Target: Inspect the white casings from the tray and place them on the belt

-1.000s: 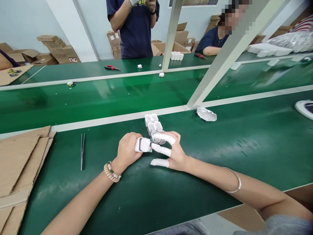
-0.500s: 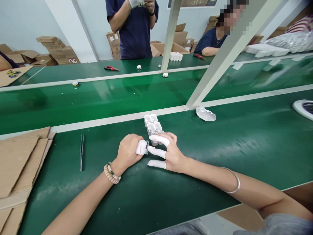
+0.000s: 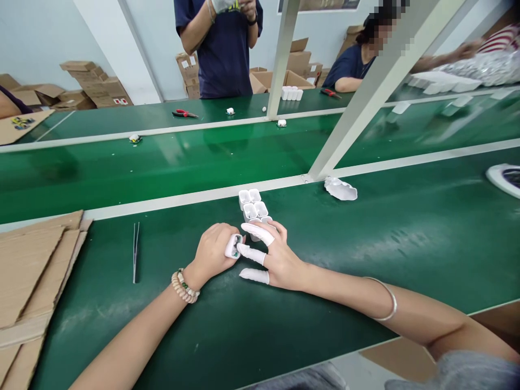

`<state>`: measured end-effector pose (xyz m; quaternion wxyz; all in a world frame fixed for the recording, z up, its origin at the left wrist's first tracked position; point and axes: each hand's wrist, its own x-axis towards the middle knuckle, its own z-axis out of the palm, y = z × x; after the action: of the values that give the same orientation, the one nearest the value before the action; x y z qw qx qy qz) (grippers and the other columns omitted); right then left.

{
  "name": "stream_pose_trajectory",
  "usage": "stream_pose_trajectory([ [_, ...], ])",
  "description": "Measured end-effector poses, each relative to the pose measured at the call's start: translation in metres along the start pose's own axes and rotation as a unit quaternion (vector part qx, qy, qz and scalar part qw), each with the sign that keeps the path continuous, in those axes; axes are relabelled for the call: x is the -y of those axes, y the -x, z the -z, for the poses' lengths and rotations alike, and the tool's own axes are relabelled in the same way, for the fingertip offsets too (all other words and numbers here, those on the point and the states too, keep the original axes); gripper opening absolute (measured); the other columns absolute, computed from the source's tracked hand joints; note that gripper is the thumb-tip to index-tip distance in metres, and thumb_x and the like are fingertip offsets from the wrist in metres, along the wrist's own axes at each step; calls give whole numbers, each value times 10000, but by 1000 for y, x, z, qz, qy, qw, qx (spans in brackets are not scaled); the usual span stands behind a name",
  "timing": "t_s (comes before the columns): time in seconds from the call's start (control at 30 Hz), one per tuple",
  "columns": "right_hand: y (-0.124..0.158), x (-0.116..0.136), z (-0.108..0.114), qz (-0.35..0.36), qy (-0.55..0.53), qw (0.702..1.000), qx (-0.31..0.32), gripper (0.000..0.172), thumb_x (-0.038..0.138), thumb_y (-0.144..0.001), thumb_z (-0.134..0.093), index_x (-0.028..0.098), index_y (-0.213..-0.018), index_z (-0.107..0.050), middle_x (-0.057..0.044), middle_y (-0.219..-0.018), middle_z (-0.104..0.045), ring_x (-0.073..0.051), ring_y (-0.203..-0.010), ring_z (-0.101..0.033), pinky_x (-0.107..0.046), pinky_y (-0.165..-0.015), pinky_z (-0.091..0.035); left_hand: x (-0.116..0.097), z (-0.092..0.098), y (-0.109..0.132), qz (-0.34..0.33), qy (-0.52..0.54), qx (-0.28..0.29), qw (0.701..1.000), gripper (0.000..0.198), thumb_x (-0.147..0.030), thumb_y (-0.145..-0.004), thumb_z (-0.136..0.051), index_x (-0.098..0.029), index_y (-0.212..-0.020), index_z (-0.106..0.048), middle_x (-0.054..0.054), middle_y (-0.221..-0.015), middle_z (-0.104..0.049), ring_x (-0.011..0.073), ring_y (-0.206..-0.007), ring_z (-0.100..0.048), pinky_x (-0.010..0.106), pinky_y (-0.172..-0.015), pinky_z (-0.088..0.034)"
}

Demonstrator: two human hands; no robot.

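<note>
My left hand [image 3: 214, 249] is closed around a small white plastic housing [image 3: 229, 246], its open end turned to the right. Inside that end shows a small green circuit board [image 3: 237, 245], partly hidden by a fingertip. My right hand [image 3: 272, 254] wears white finger cots and has its fingers stretched out and spread. One covered fingertip touches the board at the housing's mouth; the thumb is mostly hidden. Just beyond the right fingers stand several open white housings [image 3: 249, 203] in a cluster, the nearest ones partly covered by the hand.
Metal tweezers [image 3: 136, 254] lie left of my hands, beside flattened cardboard [image 3: 32, 271]. A crumpled white piece [image 3: 341, 188] lies near a slanted post [image 3: 345, 124]. Across the green belt [image 3: 182, 168], which carries small white-topped boards [image 3: 135, 139], two people work near red-handled pliers [image 3: 184, 113].
The circuit board has gone deeper into the housing, pushed by my right fingers, which moved left. Small boards on the belt shifted right. A co-worker's arm now reaches toward the bags at right.
</note>
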<state>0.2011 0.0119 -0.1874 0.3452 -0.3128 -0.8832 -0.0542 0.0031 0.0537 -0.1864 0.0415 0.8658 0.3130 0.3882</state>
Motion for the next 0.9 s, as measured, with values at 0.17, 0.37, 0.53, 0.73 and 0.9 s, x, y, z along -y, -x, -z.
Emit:
stream_pose_trajectory([
  [0.17,0,-2,-1,-5,-19,999,-44,514,363,-882,-630,225,-1346,-457,-173,-1330,-476,-309,-1293,-424,-549,-1054,-297,-1,1,1,63,61,27,996,159,-219,-840,-615,-208,-929,-484,11,-820,-627,139,-668,-592,250,-600,-460],
  [0.37,-1,-6,-1,-47,-30,995,-85,687,382,-847,-665,227,-1431,-337,-104,-1104,-596,-267,-1071,-546,-461,-931,-347,-4,-4,5,85,70,60,992,325,-138,-774,-584,-203,-1061,-447,52,-961,-624,172,-779,-638,292,-683,-525],
  [0.53,-2,-8,-1,-20,-10,994,-110,593,357,-810,-688,262,-1344,-448,-53,-1000,-617,-224,-992,-575,-416,-900,-318,-6,-8,8,39,99,76,991,429,-151,-792,-580,-210,-1189,-426,78,-1046,-617,202,-879,-660,322,-749,-561],
  [0.73,-4,-18,3,-39,-21,990,-132,561,504,-712,-723,257,-1194,-572,-27,-921,-596,-194,-897,-579,-384,-825,-356,1,-13,4,10,100,53,993,667,-179,-848,-561,-235,-1429,-238,141,-1230,-528,232,-1016,-624,407,-867,-554],
  [0.9,-36,-50,40,-85,-43,985,-141,491,429,-717,-739,232,-1139,-585,-54,-1001,-606,-206,-973,-564,-382,-884,-409,13,-14,0,61,70,-23,995,733,-320,-832,-659,-239,-1432,-245,144,-1242,-486,227,-944,-599,434,-818,-555],
])
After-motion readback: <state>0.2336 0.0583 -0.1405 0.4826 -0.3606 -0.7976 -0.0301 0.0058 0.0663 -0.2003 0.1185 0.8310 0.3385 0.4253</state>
